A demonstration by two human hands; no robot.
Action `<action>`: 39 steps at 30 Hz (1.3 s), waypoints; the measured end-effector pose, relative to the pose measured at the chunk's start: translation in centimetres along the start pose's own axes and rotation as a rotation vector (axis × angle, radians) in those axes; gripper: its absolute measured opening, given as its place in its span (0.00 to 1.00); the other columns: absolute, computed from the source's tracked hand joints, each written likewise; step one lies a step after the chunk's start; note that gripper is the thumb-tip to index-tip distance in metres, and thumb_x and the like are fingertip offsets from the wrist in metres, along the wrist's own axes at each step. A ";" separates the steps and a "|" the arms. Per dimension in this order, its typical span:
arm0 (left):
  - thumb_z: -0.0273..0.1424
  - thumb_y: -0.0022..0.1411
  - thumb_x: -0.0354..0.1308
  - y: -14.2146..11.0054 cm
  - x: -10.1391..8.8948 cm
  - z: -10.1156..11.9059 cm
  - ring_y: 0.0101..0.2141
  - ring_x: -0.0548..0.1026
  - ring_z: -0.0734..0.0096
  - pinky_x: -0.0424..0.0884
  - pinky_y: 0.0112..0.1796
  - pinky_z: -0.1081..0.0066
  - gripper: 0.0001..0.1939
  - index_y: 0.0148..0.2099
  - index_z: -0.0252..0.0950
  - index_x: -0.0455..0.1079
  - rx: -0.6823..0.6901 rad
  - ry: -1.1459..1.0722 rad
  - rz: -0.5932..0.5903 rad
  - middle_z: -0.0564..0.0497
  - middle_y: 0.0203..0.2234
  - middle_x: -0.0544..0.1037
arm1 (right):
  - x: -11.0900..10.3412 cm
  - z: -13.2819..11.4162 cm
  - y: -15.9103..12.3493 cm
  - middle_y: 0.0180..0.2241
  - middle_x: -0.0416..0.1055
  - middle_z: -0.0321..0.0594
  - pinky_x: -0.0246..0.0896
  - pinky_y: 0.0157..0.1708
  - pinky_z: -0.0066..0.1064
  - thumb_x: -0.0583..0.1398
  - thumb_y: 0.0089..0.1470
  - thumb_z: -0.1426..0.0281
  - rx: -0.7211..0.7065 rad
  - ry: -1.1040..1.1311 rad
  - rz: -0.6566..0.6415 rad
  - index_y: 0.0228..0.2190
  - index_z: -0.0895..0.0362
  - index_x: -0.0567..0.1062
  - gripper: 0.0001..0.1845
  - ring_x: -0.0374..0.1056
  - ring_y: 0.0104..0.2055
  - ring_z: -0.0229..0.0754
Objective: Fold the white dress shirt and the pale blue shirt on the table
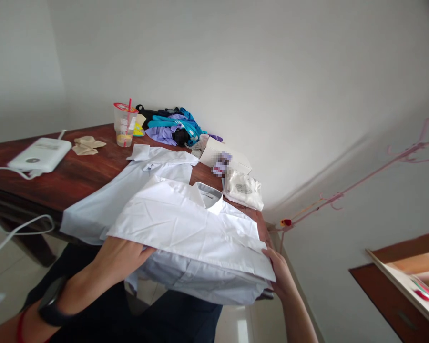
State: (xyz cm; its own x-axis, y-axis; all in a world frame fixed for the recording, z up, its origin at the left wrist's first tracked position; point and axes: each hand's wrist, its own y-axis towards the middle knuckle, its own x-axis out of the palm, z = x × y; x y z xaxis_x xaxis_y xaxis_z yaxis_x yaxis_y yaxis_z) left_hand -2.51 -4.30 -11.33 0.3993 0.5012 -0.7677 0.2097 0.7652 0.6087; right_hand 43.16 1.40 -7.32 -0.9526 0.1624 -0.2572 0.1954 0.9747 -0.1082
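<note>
A white collared shirt [186, 228] lies spread over the table's near edge, its collar toward the far side and its lower part hanging above my lap. My left hand [128, 257] reaches under the shirt's near edge at the left. Its thumb shows below the cloth, but the other fingers are hidden. At the right end of the same edge, my right hand [277, 267] grips the white shirt, with the thumb on top and fingers beneath. Another pale shirt [107, 190] is laid out just beyond, partly covered by the white one.
On the dark wooden table [93, 169] stand a plastic cup [123, 125] with a red straw, a white device [41, 155] with a cable, a beige cloth [87, 145], heaped clothes [175, 125], a white box [241, 159] and a plastic-wrapped packet [243, 189]. A pink rack [329, 200] leans at right.
</note>
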 end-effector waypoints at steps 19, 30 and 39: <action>0.47 0.66 0.63 1.3 -9.7 4.0 0.53 0.80 0.62 0.75 0.49 0.70 0.33 0.70 0.55 0.62 0.463 -0.431 -0.520 0.54 0.59 0.77 | 0.8 -1.5 0.9 0.39 0.77 0.45 0.64 0.36 0.37 0.61 0.55 0.55 -0.346 -0.952 0.237 0.40 0.52 0.75 0.16 0.74 0.38 0.51; 0.25 0.66 0.58 19.4 5.8 3.8 0.49 0.80 0.54 0.74 0.51 0.58 0.13 0.52 0.33 0.77 0.321 -0.217 -0.284 0.40 0.47 0.82 | 15.3 -9.9 6.1 0.33 0.79 0.43 0.60 0.35 0.33 0.59 0.61 0.70 -0.685 -0.833 -0.270 0.33 0.53 0.78 0.08 0.73 0.33 0.46; 0.35 0.74 0.44 18.3 5.3 2.6 0.59 0.73 0.66 0.66 0.59 0.65 0.21 0.53 0.34 0.76 0.350 -0.139 -0.152 0.51 0.55 0.79 | 17.1 -4.8 10.2 0.22 0.69 0.35 0.55 0.29 0.31 0.56 0.64 0.61 -0.644 -0.378 -0.130 0.33 0.54 0.76 0.13 0.64 0.25 0.41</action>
State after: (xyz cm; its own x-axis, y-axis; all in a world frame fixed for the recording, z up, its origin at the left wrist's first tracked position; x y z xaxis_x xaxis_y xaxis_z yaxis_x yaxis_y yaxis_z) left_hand 5.76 11.26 -3.73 0.4521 0.3149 -0.8346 0.5576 0.6305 0.5399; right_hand 27.71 14.81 -8.25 -0.7911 0.0894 -0.6051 -0.1985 0.8982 0.3923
